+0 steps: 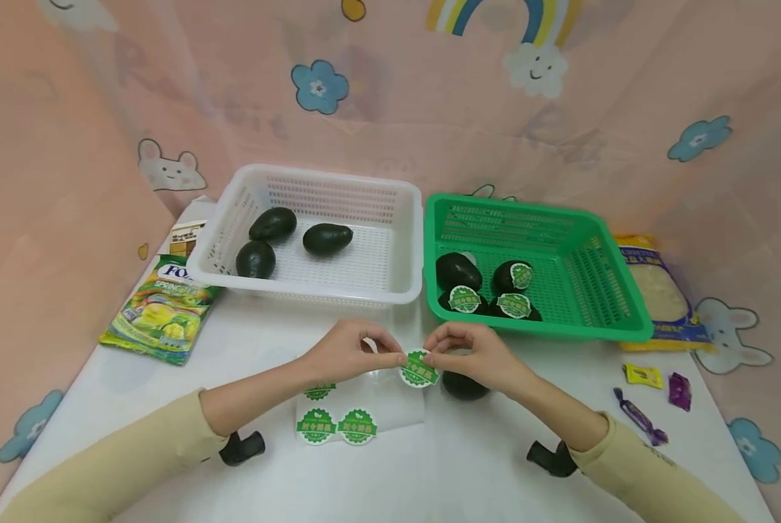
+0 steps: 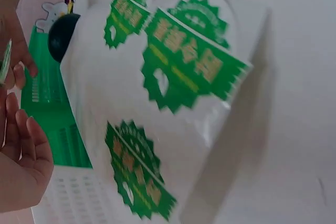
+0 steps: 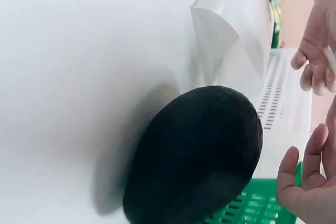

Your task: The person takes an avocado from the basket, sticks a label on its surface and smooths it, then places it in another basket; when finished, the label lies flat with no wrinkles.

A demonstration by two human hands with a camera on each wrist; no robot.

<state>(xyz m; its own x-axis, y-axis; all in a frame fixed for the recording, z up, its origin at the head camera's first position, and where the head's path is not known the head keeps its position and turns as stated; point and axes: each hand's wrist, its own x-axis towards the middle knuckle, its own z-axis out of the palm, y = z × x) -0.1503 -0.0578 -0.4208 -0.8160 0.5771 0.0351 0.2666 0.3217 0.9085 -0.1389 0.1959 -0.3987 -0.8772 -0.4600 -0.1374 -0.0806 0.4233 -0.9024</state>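
Note:
Between both hands is a round green-and-white sticker, its printed face upward. My left hand pinches its left edge between thumb and fingertip. At its right edge, thumb and finger of my right hand pinch it too. A dark avocado lies on the table under the right hand, partly hidden by it in the head view. Below the left hand, a backing sheet carries several matching stickers, and its edge curls up in the wrist views.
A white basket holds three bare avocados. Beside it, a green basket contains several avocados, most showing stickers. Food packets lie at left, a yellow-blue bag at right. Wrapped candies sit near the right edge.

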